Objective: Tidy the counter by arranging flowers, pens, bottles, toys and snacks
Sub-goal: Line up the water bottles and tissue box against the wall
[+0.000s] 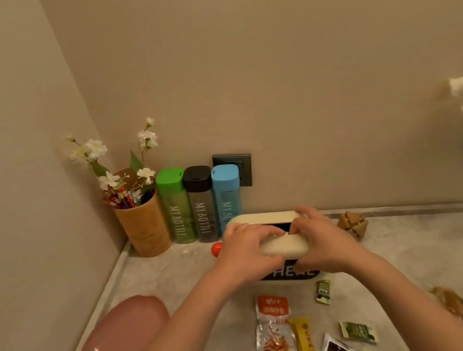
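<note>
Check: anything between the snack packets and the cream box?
Nothing lies on the counter between the snack packets and cream box. Left hand and right hand grip the box at its dark top gap, partly covering it.

"MY BOTTLE" on green bottle (175, 207) and grey bottle (202, 207); "MY" on blue bottle (227, 197)
</note>
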Demonstrator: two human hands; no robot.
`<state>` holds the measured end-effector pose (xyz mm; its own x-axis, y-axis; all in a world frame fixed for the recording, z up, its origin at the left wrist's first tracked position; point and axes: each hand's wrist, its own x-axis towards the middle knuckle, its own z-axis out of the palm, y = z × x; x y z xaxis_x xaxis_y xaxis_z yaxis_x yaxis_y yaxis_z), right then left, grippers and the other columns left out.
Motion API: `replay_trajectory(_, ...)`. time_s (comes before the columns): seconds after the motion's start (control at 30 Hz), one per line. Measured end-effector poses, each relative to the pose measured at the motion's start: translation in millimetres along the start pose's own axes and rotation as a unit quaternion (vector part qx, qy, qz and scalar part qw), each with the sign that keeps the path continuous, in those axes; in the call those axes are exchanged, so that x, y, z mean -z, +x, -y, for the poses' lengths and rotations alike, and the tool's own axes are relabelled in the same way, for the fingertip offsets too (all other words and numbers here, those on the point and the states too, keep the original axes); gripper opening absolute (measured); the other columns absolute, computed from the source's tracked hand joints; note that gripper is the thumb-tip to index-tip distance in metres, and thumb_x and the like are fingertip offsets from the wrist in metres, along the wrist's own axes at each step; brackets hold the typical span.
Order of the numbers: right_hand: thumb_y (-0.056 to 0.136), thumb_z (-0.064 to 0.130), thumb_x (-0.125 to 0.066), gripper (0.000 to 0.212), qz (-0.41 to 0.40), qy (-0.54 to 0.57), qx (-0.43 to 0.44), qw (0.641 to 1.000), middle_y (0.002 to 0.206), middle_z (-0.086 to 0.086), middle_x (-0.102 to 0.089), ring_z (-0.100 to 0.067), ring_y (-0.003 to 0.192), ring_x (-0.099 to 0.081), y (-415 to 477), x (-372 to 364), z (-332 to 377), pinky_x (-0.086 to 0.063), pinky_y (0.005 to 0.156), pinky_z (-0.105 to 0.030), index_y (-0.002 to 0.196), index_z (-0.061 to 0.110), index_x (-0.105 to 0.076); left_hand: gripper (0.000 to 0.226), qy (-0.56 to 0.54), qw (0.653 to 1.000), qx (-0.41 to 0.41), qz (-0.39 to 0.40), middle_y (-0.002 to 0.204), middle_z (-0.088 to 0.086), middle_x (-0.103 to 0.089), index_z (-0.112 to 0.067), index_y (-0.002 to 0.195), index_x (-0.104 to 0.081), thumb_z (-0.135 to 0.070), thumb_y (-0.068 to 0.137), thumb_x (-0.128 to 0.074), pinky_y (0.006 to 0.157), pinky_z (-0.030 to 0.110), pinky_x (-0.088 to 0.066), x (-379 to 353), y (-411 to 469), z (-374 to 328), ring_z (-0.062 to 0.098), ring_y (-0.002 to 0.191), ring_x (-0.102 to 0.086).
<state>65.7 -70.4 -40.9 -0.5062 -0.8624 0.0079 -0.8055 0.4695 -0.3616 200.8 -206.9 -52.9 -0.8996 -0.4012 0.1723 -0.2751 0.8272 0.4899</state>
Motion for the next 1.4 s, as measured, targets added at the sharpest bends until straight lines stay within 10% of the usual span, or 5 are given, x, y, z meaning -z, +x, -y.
replay_trajectory(0.3, 0.055, 0.029, -0.087, 0.056, -0.003, 0.061, -0.039, 0.997, 0.157, 0.002, -0.020, -0.020, 0.135, -0.035, 18, 12, -74, -0.043, 0.099, -0.029, 0.098, 0.030, -0.051, 0.061, 0.027, 0.997, -0.043, 0.055, 0.130, -0.013, -0.050, -0.042, 0.138, -0.043, -0.038, 0.081, -0.065, 0.117, 0.045, -0.011, -30, 51, -31, 0.011, 0.125, -0.037)
replay_trajectory(0.73, 0.056, 0.028, -0.083, 0.055, -0.018, 0.064, -0.019, 0.998, 0.157, 0.002, -0.021, -0.022, 0.138, -0.033, 48, 0, -108, -0.037, 0.100, -0.029, 0.097, 0.037, -0.047, 0.062, 0.019, 1.000, 0.004, 0.025, 0.125, -0.015, -0.051, -0.044, 0.135, -0.045, -0.033, 0.080, -0.071, 0.109, 0.034, -0.026, -64, 79, -28, 0.009, 0.118, -0.038)
replay_trajectory(1.4, 0.060, 0.033, -0.082, 0.050, -0.009, 0.033, 0.007, 0.999, 0.157, 0.000, -0.021, -0.022, 0.139, -0.030, 46, -12, -100, -0.034, 0.101, -0.029, 0.096, 0.035, -0.047, 0.062, 0.042, 0.999, 0.004, 0.008, 0.122, -0.017, -0.048, -0.046, 0.134, -0.044, -0.028, 0.079, -0.068, 0.119, 0.040, -0.009, -65, 65, -17, 0.008, 0.121, -0.037)
